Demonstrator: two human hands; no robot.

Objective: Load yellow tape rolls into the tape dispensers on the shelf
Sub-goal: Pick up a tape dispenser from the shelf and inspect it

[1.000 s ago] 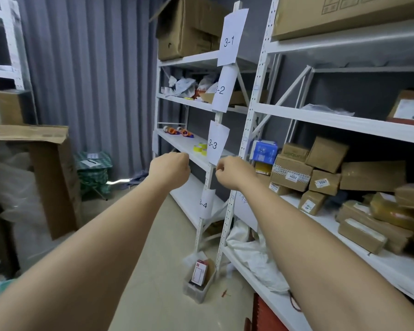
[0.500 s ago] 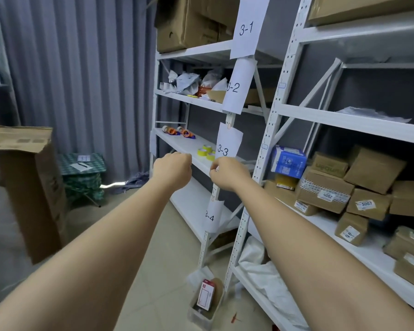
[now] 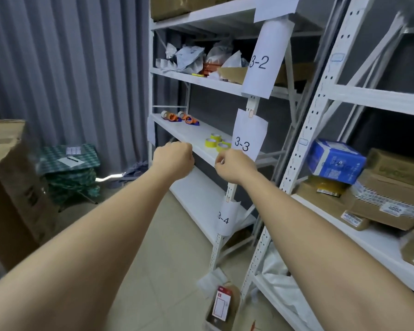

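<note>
- Progress looked to be at nought: as far as I could judge, no roll had yet gone into a dispenser, so every step of the loading was left to do.
- Cardboard box (image 3: 5, 163) stood at the far left against the grey curtain (image 3: 69, 68), and beside it a green checked bundle (image 3: 69, 173) carried a sheet of paper and a pen; neither seemed to belong to the job.
- Left hand (image 3: 172, 157) was held out in front of the shelf edge with its fingers curled under into a fist, and I could see nothing in it.
- Tape dispensers (image 3: 179, 117), two orange ones, lay side by side at the far left end of the shelf (image 3: 194, 137) marked 3-3; each seemed to carry a pale roll or core, though they were too far off for me to be sure.
- Yellow tape rolls (image 3: 216, 142) sat in a small cluster further right on that same shelf, well apart from the dispensers and untouched, partly tucked behind the paper label (image 3: 245, 137).
- Right hand (image 3: 232, 164) hovered just in front of and below those rolls, fingers curled inward as well; whether it pinched anything I could not tell, as only its back showed.
- Parcels (image 3: 368, 187) crowded the neighbouring rack on the right, playing no part.
</note>
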